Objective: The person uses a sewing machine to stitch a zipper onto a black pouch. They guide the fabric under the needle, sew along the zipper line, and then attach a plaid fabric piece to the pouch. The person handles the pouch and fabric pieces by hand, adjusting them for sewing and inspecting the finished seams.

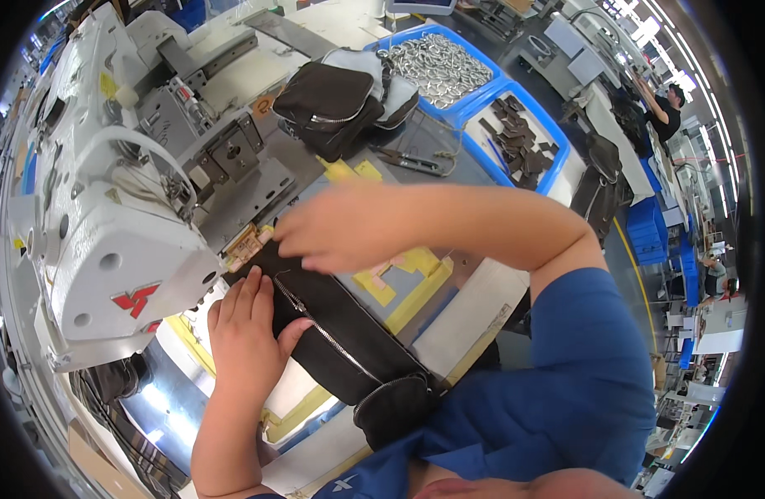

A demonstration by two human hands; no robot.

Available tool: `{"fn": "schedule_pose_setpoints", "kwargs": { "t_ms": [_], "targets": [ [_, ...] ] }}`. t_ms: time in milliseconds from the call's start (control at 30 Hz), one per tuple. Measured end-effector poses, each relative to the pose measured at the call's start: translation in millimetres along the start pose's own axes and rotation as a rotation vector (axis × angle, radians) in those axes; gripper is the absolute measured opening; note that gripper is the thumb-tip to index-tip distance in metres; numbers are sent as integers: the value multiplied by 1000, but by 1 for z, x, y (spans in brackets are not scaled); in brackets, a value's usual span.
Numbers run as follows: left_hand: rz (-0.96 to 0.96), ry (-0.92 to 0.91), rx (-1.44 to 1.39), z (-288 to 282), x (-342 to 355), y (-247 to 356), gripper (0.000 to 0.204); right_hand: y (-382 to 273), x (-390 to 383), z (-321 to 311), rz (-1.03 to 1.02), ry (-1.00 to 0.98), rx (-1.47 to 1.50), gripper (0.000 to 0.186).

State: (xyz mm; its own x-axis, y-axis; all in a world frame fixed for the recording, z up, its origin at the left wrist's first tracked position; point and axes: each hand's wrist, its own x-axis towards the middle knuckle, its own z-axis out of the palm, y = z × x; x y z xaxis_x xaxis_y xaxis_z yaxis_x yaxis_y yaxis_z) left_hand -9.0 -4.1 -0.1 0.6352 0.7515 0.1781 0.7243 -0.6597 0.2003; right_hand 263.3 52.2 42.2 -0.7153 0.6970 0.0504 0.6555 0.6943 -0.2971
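Observation:
Black fabric with a long metal zipper [341, 353] lies along the bed of a white industrial sewing machine [108, 241], ending in a rounded pouch [391, 412] near my body. My left hand [249, 333] lies on the fabric left of the zipper, fingers flat and thumb out. Above the fabric's far end, my right hand [333, 229], slightly blurred, has loosely curved, separated fingers beside a small tan fixture [243, 246]. Whether its fingertips touch the fabric I cannot tell.
Black-and-grey bags [320, 96] sit at the back, beside snips [409, 160]. Blue trays hold metal rings [436, 66] and dark pieces [515, 137]. Yellow tape [382, 291] marks the table. Dark bags [599, 183] lie at right; a co-worker [665, 116] is farther off.

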Motion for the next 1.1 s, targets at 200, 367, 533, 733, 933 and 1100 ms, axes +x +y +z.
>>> {"fn": "schedule_pose_setpoints", "kwargs": {
  "t_ms": [200,367,533,733,933,1100],
  "targets": [
    [17,94,-17,12,-1,-2,66,137,-58,-78,672,607,47,24],
    [16,109,-50,11,0,0,61,276,-118,-35,718,515,-326,25],
    [113,201,-88,7,-5,1,56,289,-106,-26,739,261,-363,21],
    [154,154,-101,9,-9,0,56,289,-109,-35,817,273,-240,22],
    [104,167,-108,13,-10,0,58,229,-96,-71,802,422,-498,30],
    [69,147,-137,13,-11,-2,62,83,-45,-75,486,563,332,26]
  ]
}}
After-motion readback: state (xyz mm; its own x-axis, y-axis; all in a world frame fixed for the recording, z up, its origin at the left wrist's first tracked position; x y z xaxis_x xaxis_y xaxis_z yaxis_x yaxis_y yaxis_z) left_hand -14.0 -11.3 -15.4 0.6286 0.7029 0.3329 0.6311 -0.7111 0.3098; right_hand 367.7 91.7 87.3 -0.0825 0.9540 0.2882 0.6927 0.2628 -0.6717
